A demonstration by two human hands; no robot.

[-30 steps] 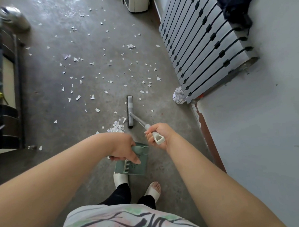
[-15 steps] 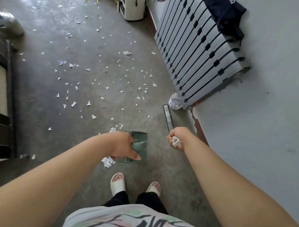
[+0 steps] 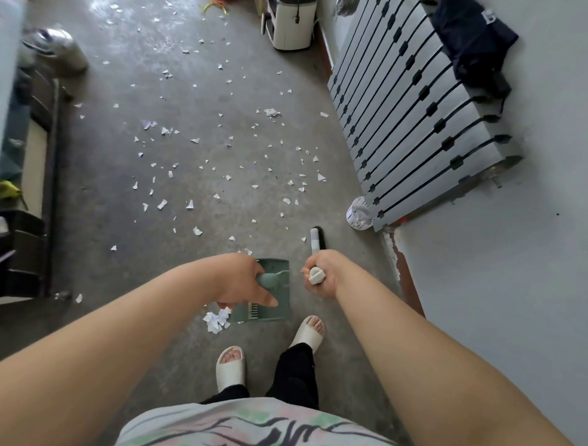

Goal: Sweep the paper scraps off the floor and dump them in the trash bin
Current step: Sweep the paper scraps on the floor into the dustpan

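Note:
My left hand (image 3: pixel 241 280) grips the handle of a green dustpan (image 3: pixel 276 291) that hangs above the floor in front of my feet. My right hand (image 3: pixel 322 273) holds the white end of a broom handle (image 3: pixel 316 275). The broom's head (image 3: pixel 316 239) points away from me, just past that hand. A small heap of paper scraps (image 3: pixel 217 319) lies on the floor at the dustpan's left edge. Several more white scraps (image 3: pixel 227 177) are strewn over the grey concrete floor ahead.
A grey radiator (image 3: pixel 411 126) leans on the right wall with dark cloth (image 3: pixel 472 45) on it and a small white fan (image 3: pixel 360 214) at its foot. A white appliance (image 3: pixel 291 20) stands at the back, dark shelving (image 3: pixel 28 177) and a metal pot (image 3: pixel 56 49) on the left.
The broom swung from in front of me over to the right and now points away from me. The dustpan rose with my left hand. The heap of scraps now lies beside the pan.

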